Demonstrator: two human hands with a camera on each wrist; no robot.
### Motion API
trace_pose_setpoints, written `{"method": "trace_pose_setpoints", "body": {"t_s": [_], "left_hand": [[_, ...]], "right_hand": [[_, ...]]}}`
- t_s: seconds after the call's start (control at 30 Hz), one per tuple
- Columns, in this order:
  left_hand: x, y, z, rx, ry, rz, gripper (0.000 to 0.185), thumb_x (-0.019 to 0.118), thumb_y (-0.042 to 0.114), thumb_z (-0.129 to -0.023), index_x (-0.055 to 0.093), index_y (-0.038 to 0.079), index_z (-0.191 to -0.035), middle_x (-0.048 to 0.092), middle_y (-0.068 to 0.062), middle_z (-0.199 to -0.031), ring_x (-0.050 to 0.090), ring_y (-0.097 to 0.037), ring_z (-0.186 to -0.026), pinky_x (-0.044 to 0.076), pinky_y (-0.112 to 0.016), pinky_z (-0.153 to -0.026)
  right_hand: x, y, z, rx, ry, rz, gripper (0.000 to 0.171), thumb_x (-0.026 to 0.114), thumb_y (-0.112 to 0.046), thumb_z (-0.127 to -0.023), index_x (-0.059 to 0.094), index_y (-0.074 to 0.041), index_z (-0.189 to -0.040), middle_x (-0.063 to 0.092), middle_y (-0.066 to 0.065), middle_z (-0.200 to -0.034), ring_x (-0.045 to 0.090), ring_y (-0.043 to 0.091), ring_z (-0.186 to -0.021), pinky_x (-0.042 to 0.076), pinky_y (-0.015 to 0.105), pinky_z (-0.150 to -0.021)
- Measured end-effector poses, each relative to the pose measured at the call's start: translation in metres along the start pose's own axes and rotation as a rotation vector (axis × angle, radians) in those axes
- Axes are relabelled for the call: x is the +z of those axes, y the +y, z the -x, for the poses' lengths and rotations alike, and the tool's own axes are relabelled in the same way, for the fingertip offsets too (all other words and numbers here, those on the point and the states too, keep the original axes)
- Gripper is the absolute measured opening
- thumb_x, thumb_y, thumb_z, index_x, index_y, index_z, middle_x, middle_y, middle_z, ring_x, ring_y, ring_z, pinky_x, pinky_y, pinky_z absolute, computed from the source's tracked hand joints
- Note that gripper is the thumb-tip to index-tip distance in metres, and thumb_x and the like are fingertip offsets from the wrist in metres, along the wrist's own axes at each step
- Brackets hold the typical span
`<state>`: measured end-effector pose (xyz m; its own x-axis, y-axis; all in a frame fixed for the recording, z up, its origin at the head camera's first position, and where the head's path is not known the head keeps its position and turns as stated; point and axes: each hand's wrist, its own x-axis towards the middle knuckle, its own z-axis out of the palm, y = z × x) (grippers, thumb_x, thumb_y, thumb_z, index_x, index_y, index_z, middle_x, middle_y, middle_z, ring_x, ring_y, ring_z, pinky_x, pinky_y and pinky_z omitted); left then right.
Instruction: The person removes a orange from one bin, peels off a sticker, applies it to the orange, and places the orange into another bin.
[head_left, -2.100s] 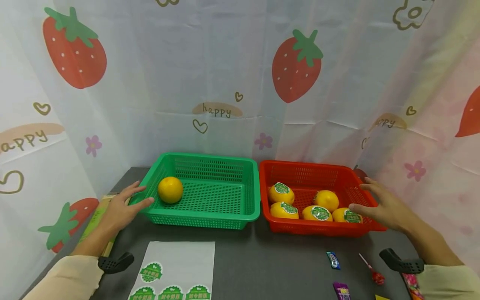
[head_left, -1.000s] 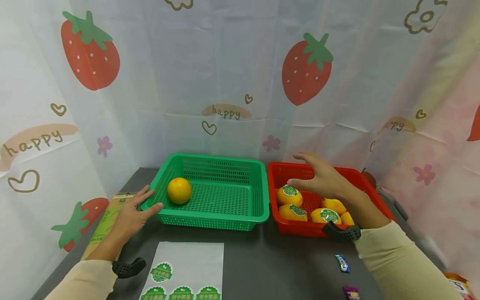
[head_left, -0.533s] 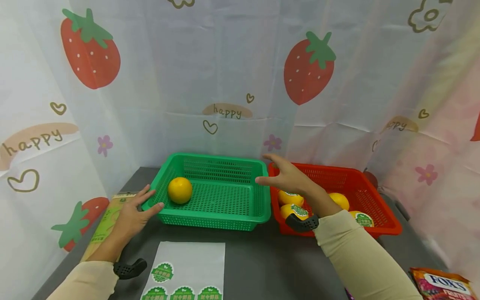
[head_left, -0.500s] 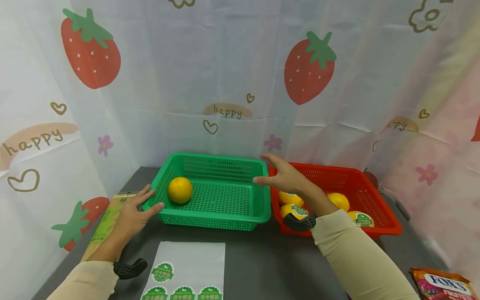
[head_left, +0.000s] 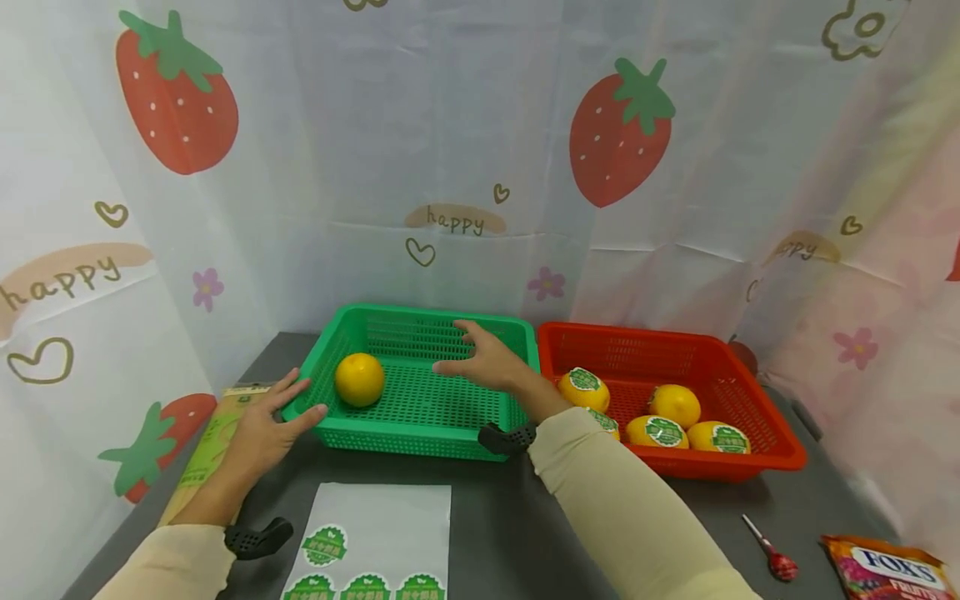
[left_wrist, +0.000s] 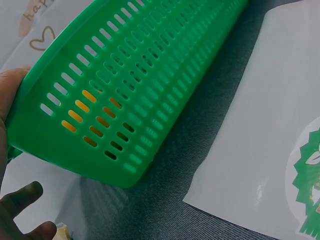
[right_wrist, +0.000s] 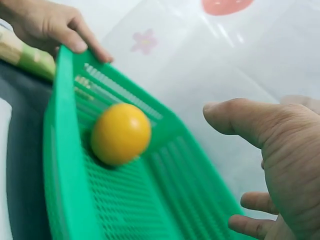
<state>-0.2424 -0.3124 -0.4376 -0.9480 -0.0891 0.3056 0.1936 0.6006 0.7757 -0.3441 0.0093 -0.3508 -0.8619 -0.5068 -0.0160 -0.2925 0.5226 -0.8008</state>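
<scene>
right hand [head_left: 487, 362]: over green basket [head_left: 420, 433], fingers spread, holding nothing, short of the orange. left hand [head_left: 262, 425]: fingers straight, pressed on basket's near left corner. orange [head_left: 359, 379]: unlabelled, in basket's left part. red basket [head_left: 750, 454]: just beside, stickered oranges [head_left: 660, 429] inside. sticker sheet [head_left: 375, 533]: on table [head_left: 510, 533], near edge.

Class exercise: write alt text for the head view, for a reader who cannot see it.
A right hand reaches, fingers spread, over a green basket holding one orange. The left hand touches its corner; a red basket of stickered oranges sits alongside.
</scene>
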Motion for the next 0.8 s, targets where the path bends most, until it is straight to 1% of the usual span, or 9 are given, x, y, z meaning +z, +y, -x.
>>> {"method": "trace_pose_setpoints", "body": {"t_s": [0.17,0.33,0.4,0.5,0.63,0.73,0.8], "left_hand": [[-0.001,-0.001,0.0,0.011,-0.003,-0.01,0.066,0.069,0.034,-0.091,0.046,-0.003,-0.141,0.03,-0.016,-0.153,0.021,-0.047,-0.137,0.024,-0.064,-0.102],[-0.001,-0.003,-0.001,0.024,0.003,0.007,0.066,0.069,0.033,-0.091,0.046,-0.003,-0.141,0.031,-0.017,-0.152,0.022,-0.045,-0.137,0.025,-0.063,-0.103],[-0.001,-0.003,-0.001,0.032,0.012,0.004,0.065,0.07,0.032,-0.091,0.047,-0.004,-0.14,0.032,-0.017,-0.152,0.023,-0.046,-0.137,0.026,-0.062,-0.102],[0.0,-0.003,-0.001,0.044,0.017,-0.003,0.064,0.07,0.031,-0.09,0.048,-0.005,-0.139,0.033,-0.019,-0.151,0.025,-0.046,-0.136,0.027,-0.061,-0.102],[0.001,-0.004,-0.001,0.042,0.014,0.007,0.064,0.07,0.031,-0.091,0.047,-0.005,-0.139,0.032,-0.018,-0.151,0.026,-0.044,-0.136,0.028,-0.059,-0.103],[0.003,-0.005,-0.001,0.035,0.014,0.016,0.064,0.069,0.031,-0.091,0.047,-0.004,-0.14,0.031,-0.017,-0.152,0.026,-0.043,-0.137,0.029,-0.058,-0.103],[0.004,-0.005,0.0,0.032,0.019,0.031,0.064,0.07,0.03,-0.091,0.047,-0.004,-0.14,0.031,-0.017,-0.152,0.026,-0.043,-0.137,0.03,-0.058,-0.103]], "right_hand": [[0.034,-0.01,-0.023,0.035,-0.018,-0.045,0.088,0.073,-0.043,-0.084,0.024,-0.022,-0.154,0.032,0.016,-0.15,0.041,0.035,-0.129,0.04,0.052,-0.097],[0.063,-0.017,-0.042,0.059,-0.019,-0.132,0.089,0.075,-0.036,-0.085,0.022,-0.023,-0.154,0.031,0.016,-0.151,0.037,0.036,-0.132,0.037,0.053,-0.099],[0.075,-0.017,-0.049,0.067,-0.028,-0.143,0.087,0.075,-0.033,-0.086,0.022,-0.022,-0.154,0.03,0.015,-0.152,0.035,0.036,-0.133,0.037,0.053,-0.099],[0.089,-0.018,-0.057,0.084,-0.046,-0.116,0.084,0.074,-0.032,-0.087,0.024,-0.023,-0.154,0.028,0.011,-0.154,0.032,0.034,-0.136,0.035,0.053,-0.101],[0.1,-0.021,-0.065,0.104,-0.068,-0.066,0.085,0.073,-0.031,-0.087,0.023,-0.026,-0.155,0.023,0.005,-0.157,0.028,0.032,-0.138,0.031,0.054,-0.103],[0.105,-0.022,-0.071,0.112,-0.083,-0.047,0.088,0.075,-0.028,-0.086,0.021,-0.028,-0.155,0.023,0.005,-0.157,0.028,0.033,-0.138,0.032,0.055,-0.103],[0.109,-0.022,-0.075,0.104,-0.089,-0.037,0.089,0.076,-0.025,-0.085,0.021,-0.026,-0.155,0.025,0.007,-0.156,0.03,0.034,-0.137,0.033,0.054,-0.102]]}}
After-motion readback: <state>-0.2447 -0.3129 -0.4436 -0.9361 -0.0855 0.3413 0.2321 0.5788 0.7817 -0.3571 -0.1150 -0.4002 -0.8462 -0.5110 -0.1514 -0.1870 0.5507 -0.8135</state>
